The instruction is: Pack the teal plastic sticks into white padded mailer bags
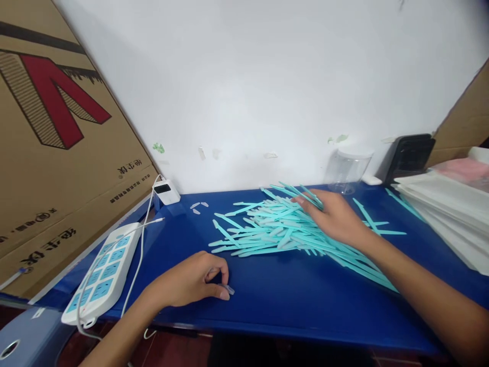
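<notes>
A loose heap of turquoise eyebrow razors, many with pale clear-capped ends, lies on the blue tabletop. My right hand is closed on several of these razors at the upper right of the heap, their ends pointing back toward the wall. In front of the heap, near the table's front edge, my left hand pinches a small clear plastic cap between thumb and forefinger. A few similar loose caps lie farther back on the left.
A white power strip with cables lies at the left, below a small white device. Cardboard rises on the left. At the back right stand a clear jar, a black object and stacked white packets.
</notes>
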A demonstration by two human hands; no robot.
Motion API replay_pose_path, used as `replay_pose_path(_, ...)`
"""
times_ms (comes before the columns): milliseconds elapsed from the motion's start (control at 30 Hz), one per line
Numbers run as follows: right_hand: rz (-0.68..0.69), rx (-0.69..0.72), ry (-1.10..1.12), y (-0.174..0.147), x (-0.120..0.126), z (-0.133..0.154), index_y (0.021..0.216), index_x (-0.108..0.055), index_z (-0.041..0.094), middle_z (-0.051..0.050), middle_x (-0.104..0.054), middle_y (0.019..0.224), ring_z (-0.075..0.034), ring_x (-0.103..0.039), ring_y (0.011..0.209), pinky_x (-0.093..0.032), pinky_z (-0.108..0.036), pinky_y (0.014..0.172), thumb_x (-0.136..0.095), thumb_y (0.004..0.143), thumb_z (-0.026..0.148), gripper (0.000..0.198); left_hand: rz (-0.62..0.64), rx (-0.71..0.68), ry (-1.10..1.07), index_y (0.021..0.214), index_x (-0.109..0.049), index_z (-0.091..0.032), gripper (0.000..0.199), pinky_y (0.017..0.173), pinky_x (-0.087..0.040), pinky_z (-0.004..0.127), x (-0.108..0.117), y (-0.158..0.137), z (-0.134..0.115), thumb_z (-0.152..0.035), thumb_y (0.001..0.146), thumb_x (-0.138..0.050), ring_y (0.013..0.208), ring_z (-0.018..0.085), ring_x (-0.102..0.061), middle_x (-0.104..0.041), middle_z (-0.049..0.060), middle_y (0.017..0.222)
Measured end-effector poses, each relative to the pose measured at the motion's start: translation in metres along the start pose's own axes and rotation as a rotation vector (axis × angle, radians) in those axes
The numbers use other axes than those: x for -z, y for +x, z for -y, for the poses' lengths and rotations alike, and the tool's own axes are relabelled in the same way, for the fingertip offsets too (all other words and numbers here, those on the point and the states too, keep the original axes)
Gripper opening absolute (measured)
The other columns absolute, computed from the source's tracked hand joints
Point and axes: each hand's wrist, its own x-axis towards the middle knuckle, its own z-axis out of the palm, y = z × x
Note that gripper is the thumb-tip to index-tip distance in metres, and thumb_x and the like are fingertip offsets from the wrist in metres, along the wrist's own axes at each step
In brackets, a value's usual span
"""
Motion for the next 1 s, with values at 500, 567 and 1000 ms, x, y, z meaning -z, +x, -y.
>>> replay_pose_path(500, 0.104, -0.13, 0.226, 0.004, 0.011, 0.005, 0.091, -0.081, 0.02, -0.005, -0.077, 0.09, -0.029, -0.07, 0.091, -0.05, -0.036, 0.08, -0.061, 0.094, 0.059, 0.044, -0.374, -0.448, -0.224, 0.084, -0.08, -0.021, 0.042, 0.092, -0.051, 0.035, 0.055, 0.128, -0.036, -0.05, 0.099, -0.054, 0.11, 0.028, -0.069, -0.078, 0.01, 0.109)
replay_pose_path(567, 0.076, -0.118, 0.212, 0.005, 0.013, 0.002, 0.086, -0.079, 0.02, -0.005, -0.077, 0.091, -0.029, -0.07, 0.092, -0.05, -0.035, 0.08, -0.065, 0.091, 0.059, 0.042, -0.399, -0.449, -0.258, 0.078, -0.078, -0.02, 0.042, 0.093, -0.051, 0.035, 0.047, 0.134, -0.033, -0.049, 0.098, -0.055, 0.116, 0.029, -0.067, -0.077, 0.01, 0.115)
replay_pose_path(1000, 0.239, 0.004, 0.23, 0.004, 0.013, 0.0, 0.102, -0.079, 0.024, -0.006, -0.08, 0.101, -0.031, -0.073, 0.098, -0.054, -0.04, 0.084, -0.067, 0.09, 0.052, 0.032, -0.493, -0.357, -0.414, 0.095, -0.079, -0.015, 0.038, 0.062, -0.049, 0.028, 0.031, 0.133, -0.019, -0.051, 0.092, -0.067, 0.07, 0.02, -0.068, -0.077, 0.01, 0.08)
